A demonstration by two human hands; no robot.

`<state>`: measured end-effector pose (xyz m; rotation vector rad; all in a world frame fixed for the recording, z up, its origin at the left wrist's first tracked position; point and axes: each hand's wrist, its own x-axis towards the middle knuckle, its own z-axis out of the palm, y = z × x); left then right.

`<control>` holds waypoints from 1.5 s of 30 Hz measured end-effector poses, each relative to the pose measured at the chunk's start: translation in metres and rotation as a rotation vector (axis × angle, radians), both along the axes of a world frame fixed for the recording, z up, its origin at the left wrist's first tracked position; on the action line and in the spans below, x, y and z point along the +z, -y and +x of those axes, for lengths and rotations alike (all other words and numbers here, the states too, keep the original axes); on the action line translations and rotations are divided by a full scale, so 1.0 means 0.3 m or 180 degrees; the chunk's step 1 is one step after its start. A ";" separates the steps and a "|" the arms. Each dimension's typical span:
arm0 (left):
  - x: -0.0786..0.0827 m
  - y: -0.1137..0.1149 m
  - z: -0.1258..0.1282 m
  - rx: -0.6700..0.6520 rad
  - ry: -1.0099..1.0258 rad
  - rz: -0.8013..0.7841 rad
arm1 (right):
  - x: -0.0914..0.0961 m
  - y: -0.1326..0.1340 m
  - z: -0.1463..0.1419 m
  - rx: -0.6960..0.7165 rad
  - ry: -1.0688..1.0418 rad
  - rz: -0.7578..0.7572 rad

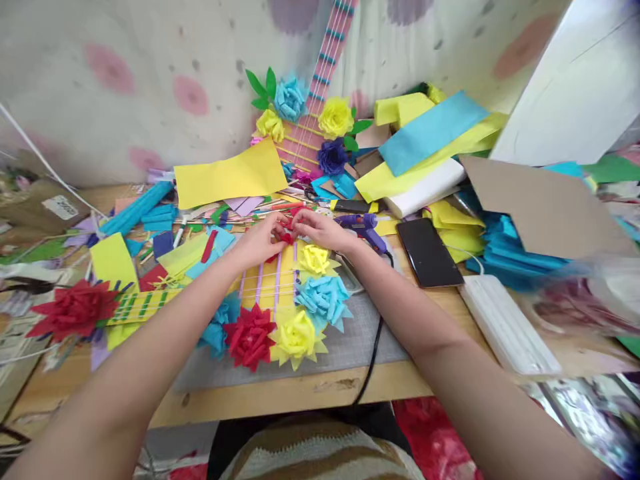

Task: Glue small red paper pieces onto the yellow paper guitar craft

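My left hand [264, 237] and my right hand [320, 228] meet over the far edge of a yellow paper guitar [267, 283]. Their fingers are closed on a red paper flower [287, 237], mostly hidden by the fingertips. Purple strips and pale strings cross the guitar's body. Around its near and right edges sit a red flower [251, 337], yellow flowers [296, 335] and a blue flower [324, 298]. The guitar's neck [143, 307] runs left beneath my left forearm and ends at a large red flower [75, 309].
A purple glue gun [363, 227] lies right of my right hand, its cord hanging over the table edge. A black phone [429, 252], a white power strip [510, 323] and cardboard [545, 207] fill the right. Behind, a pink paper guitar [330, 60] leans on the curtain.
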<state>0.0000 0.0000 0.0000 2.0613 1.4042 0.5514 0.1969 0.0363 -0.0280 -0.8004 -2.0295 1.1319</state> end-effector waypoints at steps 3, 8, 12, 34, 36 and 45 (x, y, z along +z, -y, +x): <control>0.004 0.000 0.005 -0.0027 0.0146 0.0008 | 0.004 0.005 -0.001 0.0062 -0.0028 -0.0051; 0.005 -0.005 0.005 -0.0066 0.0246 -0.0030 | 0.000 0.000 0.004 0.0174 -0.0125 -0.0266; 0.002 -0.010 0.000 -0.0053 0.0256 0.0008 | -0.007 -0.006 0.011 0.0234 -0.0164 -0.0198; -0.006 -0.012 -0.004 -0.0008 0.0419 -0.0255 | 0.045 0.028 0.017 0.0434 -0.0217 -0.0235; -0.006 -0.012 -0.003 0.0010 0.0423 -0.0245 | 0.050 0.032 0.015 0.0402 -0.0131 -0.0145; 0.004 -0.007 0.008 0.0032 0.0383 -0.0207 | 0.049 0.034 0.016 0.0426 0.0244 0.0440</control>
